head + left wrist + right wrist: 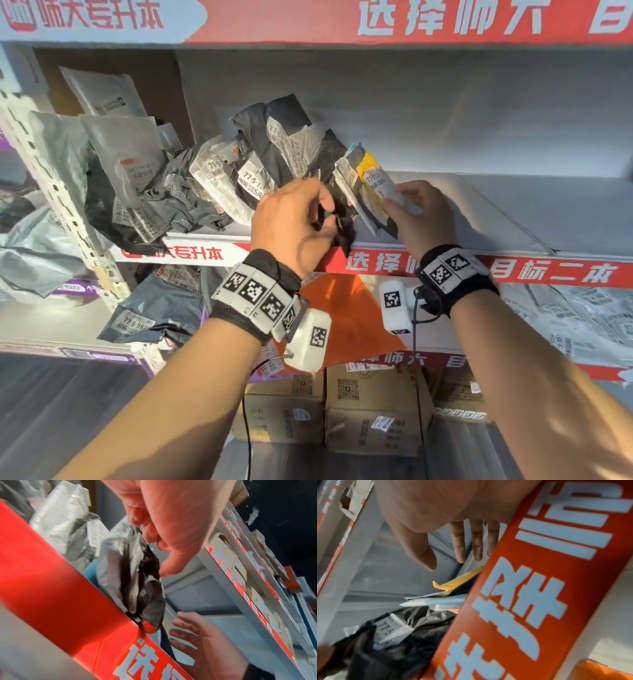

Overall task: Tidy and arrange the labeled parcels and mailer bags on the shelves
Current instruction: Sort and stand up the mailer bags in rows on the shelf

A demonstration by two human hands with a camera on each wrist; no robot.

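A row of grey, white and black mailer bags [219,171] leans leftward on the upper shelf [479,212]. My left hand [325,212] grips a crumpled black mailer bag [342,222] at the shelf's front edge. In the left wrist view its fingers [150,534] curl over the top of that bag [137,577]. My right hand [400,202] presses straight fingers against a yellow-and-white mailer [371,181] at the row's right end. The right wrist view shows those fingers [477,545] flat on thin mailers, above the yellow one [453,586] and the black bag [393,649].
Bare shelf board lies to the right of my right hand. A perforated metal upright [51,178] bounds the left end. Below the red label strip [376,263] are a grey mailer [154,315], an orange parcel [342,318] and cardboard boxes [373,407].
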